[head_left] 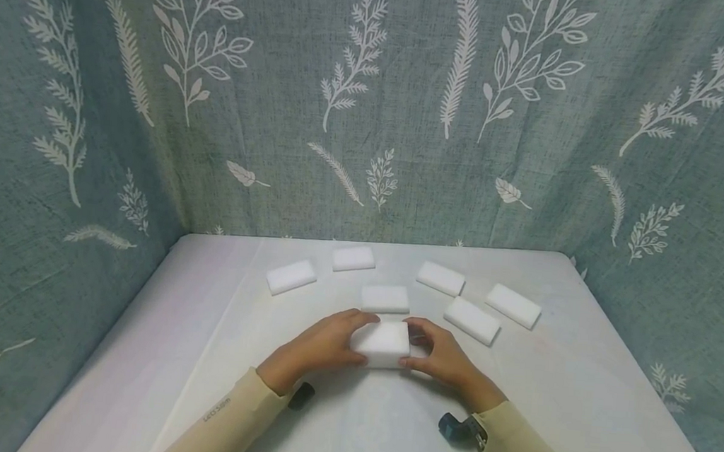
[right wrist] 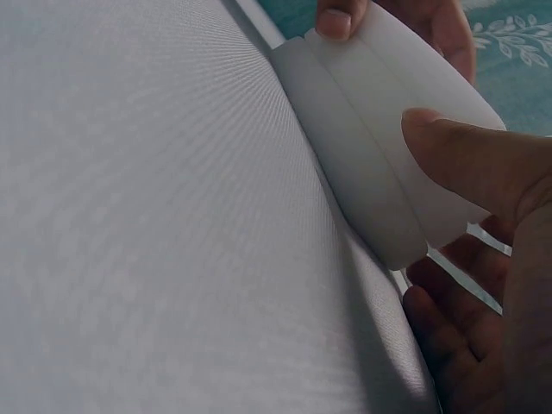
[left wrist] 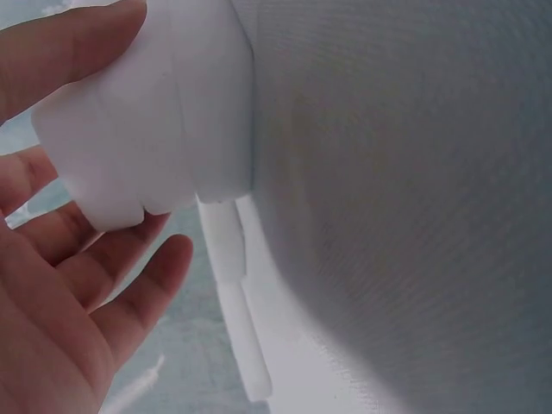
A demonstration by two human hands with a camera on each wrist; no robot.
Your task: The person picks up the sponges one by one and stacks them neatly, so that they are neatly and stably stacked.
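A stack of white sponges [head_left: 385, 338] sits on the white table, lying flat one on another; seams between layers show in the left wrist view. My left hand [head_left: 327, 340] holds the stack's left end, its thumb on the near side and fingers round the far side. At the other end my right hand [head_left: 444, 357] grips the stack the same way, with the thumb [right wrist: 457, 155] pressed on the near face. Just behind the stack lies a single sponge [head_left: 384, 299]. The lowest layer rests on the tabletop in both wrist views.
More loose sponges lie in an arc behind: one at far left [head_left: 290, 277], one at the back [head_left: 354, 259], and several to the right [head_left: 472, 320]. A leaf-patterned green curtain [head_left: 403, 187] encloses the table [head_left: 246, 401] at the back and sides.
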